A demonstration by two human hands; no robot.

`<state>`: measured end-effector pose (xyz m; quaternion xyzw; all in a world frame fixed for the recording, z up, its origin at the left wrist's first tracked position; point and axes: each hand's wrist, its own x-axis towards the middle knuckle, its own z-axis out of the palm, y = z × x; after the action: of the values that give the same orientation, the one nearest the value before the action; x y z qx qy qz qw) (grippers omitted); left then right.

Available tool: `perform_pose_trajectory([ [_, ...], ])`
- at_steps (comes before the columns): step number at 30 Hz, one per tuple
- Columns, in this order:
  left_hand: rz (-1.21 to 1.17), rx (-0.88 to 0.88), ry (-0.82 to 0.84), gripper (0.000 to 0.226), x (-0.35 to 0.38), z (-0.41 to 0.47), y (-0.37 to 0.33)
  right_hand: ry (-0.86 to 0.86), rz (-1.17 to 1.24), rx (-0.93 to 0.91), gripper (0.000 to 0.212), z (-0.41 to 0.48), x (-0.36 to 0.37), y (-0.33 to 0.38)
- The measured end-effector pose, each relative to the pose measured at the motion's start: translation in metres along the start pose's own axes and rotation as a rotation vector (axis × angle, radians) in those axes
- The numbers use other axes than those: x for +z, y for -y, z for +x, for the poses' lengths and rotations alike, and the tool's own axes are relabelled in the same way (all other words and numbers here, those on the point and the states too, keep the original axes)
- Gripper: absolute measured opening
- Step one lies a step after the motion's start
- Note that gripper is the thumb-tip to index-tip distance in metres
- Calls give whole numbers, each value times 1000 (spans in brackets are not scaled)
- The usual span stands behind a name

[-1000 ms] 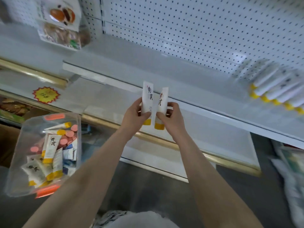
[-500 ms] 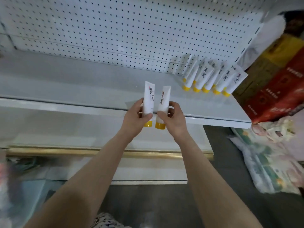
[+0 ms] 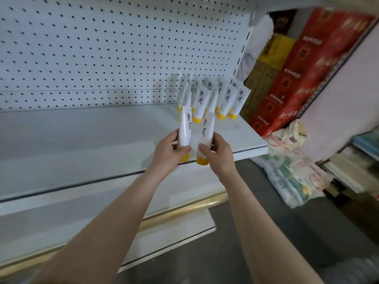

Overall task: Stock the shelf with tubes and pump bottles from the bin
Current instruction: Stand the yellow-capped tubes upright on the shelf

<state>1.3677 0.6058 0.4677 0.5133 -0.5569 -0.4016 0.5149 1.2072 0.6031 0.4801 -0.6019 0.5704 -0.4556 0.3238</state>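
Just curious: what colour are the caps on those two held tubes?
Yellow-orange caps, clearest in head view.

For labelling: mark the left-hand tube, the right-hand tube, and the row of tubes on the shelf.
left-hand tube (image 3: 184,131): head view, on its white body, mid-length.
right-hand tube (image 3: 206,130): head view, on its printed white body.
row of tubes (image 3: 225,103): head view, on the body of one standing tube.

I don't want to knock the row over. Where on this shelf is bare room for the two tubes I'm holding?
The shelf is bare from the standing tubes leftward, pegboard to front edge. A bare strip runs along the front edge right of the right hand. The back right corner is crowded.
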Motion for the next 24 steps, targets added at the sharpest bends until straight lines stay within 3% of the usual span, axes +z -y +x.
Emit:
perform_pose_trajectory([
  [4, 26, 0, 56, 46, 15, 29, 1, -98, -2, -5, 34, 16, -13, -8],
  [13, 45, -23, 127, 59, 71, 82, 8, -261, -27, 4, 35, 64, -62, -37],
  [24, 91, 11, 91, 64, 156, 158, 15, -255, -27, 20, 35, 164, -116, -86],
])
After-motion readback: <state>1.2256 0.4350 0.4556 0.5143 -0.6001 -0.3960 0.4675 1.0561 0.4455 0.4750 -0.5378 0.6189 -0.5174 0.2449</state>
